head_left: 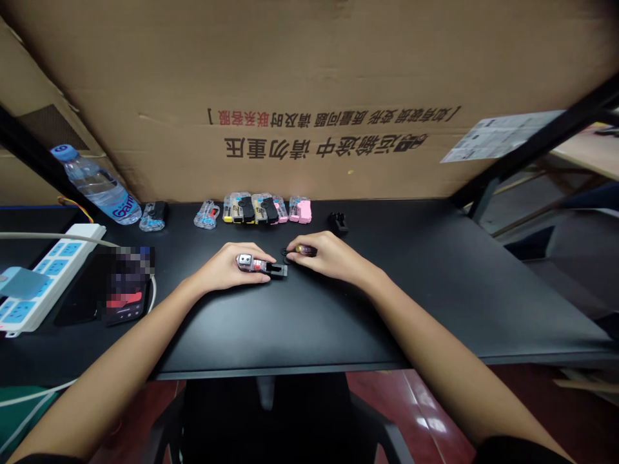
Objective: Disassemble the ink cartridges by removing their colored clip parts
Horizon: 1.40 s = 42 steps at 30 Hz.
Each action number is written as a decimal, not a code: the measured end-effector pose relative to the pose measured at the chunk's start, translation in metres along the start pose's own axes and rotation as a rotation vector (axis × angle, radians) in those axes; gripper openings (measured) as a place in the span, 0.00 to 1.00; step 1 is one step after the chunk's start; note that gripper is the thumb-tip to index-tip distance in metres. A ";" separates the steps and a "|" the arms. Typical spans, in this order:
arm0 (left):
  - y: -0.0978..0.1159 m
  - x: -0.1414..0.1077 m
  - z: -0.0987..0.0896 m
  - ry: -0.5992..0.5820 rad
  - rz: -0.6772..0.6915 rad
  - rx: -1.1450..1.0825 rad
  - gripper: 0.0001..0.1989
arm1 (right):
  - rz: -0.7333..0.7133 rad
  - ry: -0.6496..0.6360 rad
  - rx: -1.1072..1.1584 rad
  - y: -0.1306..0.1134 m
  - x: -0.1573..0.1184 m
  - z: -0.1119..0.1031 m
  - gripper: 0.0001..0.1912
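My left hand (236, 265) is closed around a small clear-and-black gadget (264, 267). One end of it is a silver metal block with two dark holes; red shows inside its body. Just to the right, my right hand (322, 254) pinches a small object with an amber, rounded end (304, 249); the rest of it is hidden by the fingers. Beside those fingertips lies a thin black looped piece (285, 254) on the black table (290, 328). The two hands are close together but apart.
Along the back stand several small clear gadgets with yellow and black (239, 209) and pink (300, 211) parts, plus a black piece (338, 223). At left are a water bottle (97, 183), a power strip (48, 277) and a phone (126, 293). Cardboard (309, 64) walls the back.
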State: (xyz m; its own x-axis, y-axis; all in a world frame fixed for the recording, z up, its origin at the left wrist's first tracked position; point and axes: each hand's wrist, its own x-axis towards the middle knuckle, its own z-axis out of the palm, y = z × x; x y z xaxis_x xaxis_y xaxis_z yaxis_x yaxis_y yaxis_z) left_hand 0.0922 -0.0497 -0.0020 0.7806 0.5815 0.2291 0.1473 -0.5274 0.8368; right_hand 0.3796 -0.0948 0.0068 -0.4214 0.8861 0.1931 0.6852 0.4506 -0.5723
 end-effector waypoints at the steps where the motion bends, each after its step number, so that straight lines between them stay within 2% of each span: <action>1: 0.000 0.000 0.000 -0.003 0.003 0.006 0.18 | 0.000 -0.023 0.000 0.000 0.000 0.000 0.09; 8: 0.001 0.000 0.000 -0.009 0.026 0.019 0.18 | 0.072 -0.117 -0.009 0.000 0.002 0.004 0.08; 13: 0.001 -0.001 0.000 -0.013 0.027 0.020 0.17 | 0.008 -0.101 -0.008 0.001 0.001 0.002 0.06; 20: 0.001 -0.001 0.001 -0.019 0.027 0.022 0.17 | 0.128 -0.085 -0.093 -0.001 0.001 0.002 0.12; 30: 0.001 0.000 0.001 -0.015 0.037 0.024 0.17 | 0.112 -0.112 -0.092 0.008 0.001 -0.003 0.08; 34: 0.000 0.000 0.001 -0.012 0.039 0.023 0.18 | 0.087 -0.066 -0.057 0.009 0.002 -0.001 0.07; 40: -0.001 -0.001 0.001 -0.010 0.035 0.033 0.17 | -0.045 0.095 -0.023 0.002 0.003 0.014 0.06; 42: -0.001 -0.001 0.001 -0.009 0.039 0.033 0.17 | -0.080 0.100 -0.036 0.001 0.003 0.019 0.06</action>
State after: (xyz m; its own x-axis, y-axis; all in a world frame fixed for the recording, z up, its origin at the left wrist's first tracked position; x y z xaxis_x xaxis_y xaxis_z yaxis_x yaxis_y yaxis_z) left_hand 0.0922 -0.0506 -0.0036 0.7916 0.5547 0.2561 0.1368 -0.5694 0.8106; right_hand 0.3678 -0.0935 -0.0080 -0.4154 0.8530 0.3160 0.6738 0.5219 -0.5230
